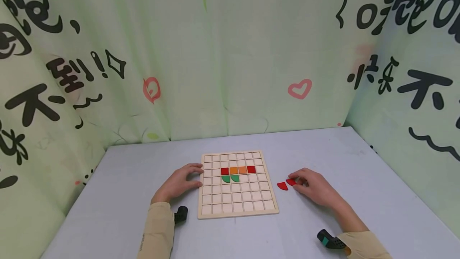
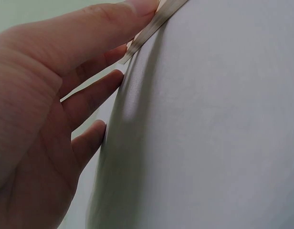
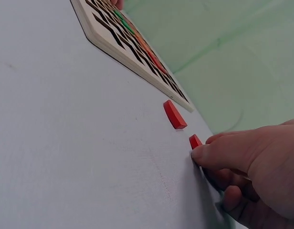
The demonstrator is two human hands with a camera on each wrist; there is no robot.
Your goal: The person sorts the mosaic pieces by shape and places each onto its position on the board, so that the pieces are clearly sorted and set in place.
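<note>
My left hand point(image 1: 182, 182) rests along the left edge of a wooden grid board point(image 1: 238, 215), fingers extended. The left wrist view shows its thumb point(image 2: 104, 24) on the board's rim. Beyond the board's right side, my right hand point(image 1: 314, 186) pinches a red quarter-circle piece point(image 3: 194, 141) between thumb and fingers, close over the table. The fingers partly hide that piece. A second red quarter-circle piece point(image 1: 282, 186) lies flat between this hand and the board. On the board, a red square point(image 1: 224, 171), two orange squares point(image 1: 238, 170) and another red square point(image 1: 251, 169) form a row.
Two green quarter-circle pieces point(image 1: 230, 178) sit in cells just below the row's left part. The white table point(image 1: 230, 239) meets a pale green printed curtain point(image 1: 223, 71) at its back edge. A dark wrist device point(image 1: 328, 240) is at each sleeve.
</note>
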